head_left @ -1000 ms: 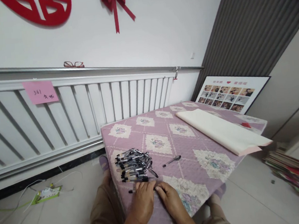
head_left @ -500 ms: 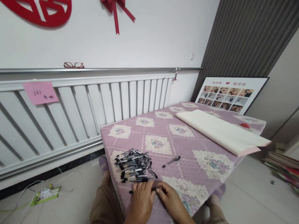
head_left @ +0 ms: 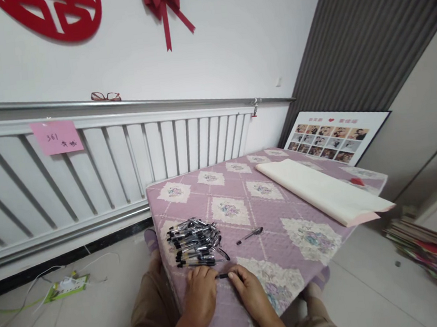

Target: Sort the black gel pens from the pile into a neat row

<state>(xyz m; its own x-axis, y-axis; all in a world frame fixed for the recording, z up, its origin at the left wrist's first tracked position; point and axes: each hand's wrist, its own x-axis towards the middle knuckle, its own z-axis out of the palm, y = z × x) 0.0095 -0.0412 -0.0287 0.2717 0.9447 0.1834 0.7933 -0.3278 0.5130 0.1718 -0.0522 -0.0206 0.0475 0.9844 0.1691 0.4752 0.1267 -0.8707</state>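
Both of my hands rest at the near edge of a small table covered with a purple quilted cloth (head_left: 255,217). My left hand (head_left: 201,295) and my right hand (head_left: 249,291) are closed around the two ends of one black pen (head_left: 223,275) lying between them. Just beyond my left hand sits a pile of several clear pens with black caps (head_left: 195,241). A single pen (head_left: 250,234) lies alone further right on the cloth.
A folded cream sheet (head_left: 323,191) lies across the table's far right. A white radiator (head_left: 124,158) with a pink note (head_left: 56,137) lines the wall; glasses (head_left: 106,96) rest on it. A photo board (head_left: 333,136), stacked books (head_left: 430,250) and floor cables (head_left: 63,286) surround the table.
My left hand slid left along the pen, now covering its left end, so only a short middle stretch shows between my hands. The view shifted slightly.
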